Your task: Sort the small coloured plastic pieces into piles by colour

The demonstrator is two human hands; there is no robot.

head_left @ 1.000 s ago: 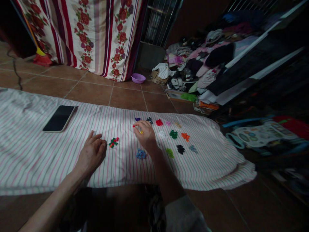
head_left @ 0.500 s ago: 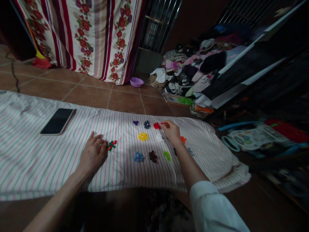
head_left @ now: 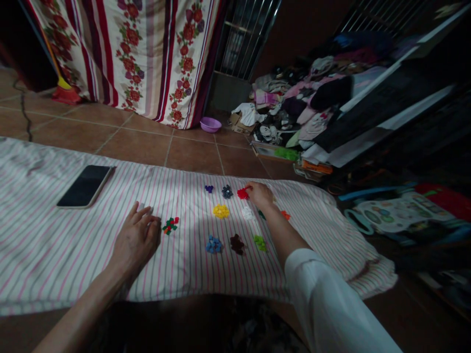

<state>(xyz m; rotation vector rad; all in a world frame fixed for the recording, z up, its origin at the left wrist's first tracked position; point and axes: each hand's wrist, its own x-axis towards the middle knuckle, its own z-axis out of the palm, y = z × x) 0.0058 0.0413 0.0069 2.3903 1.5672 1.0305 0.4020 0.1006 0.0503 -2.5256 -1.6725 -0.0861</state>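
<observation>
Small piles of coloured pieces lie on a striped cloth (head_left: pixel 191 274). My right hand (head_left: pixel 259 195) is at the red pile (head_left: pixel 242 193), its fingertips pinched together at the pile's right side; what they hold is too small to tell. My left hand (head_left: pixel 138 230) rests on the cloth, fingers apart, just left of a small green and red cluster (head_left: pixel 170 226). Between the hands are yellow (head_left: pixel 221 211), dark grey (head_left: pixel 227 191), purple (head_left: pixel 209 189), white (head_left: pixel 248 213), blue (head_left: pixel 214 244), brown (head_left: pixel 237 244) and lime green (head_left: pixel 260 242) piles. Orange pieces (head_left: pixel 285 215) lie beyond my right wrist.
A phone (head_left: pixel 85 186) lies on the cloth at the left. On the tiled floor behind are a purple basin (head_left: pixel 210 124) and a red dustpan (head_left: pixel 66 95). Heaped clothes (head_left: pixel 294 105) lie at the back right, beside a floral curtain (head_left: pixel 147 59).
My right fingertips have come down from just above and right of the red pile onto its edge. The whole view has shifted slightly. My left hand stays beside the green and red cluster.
</observation>
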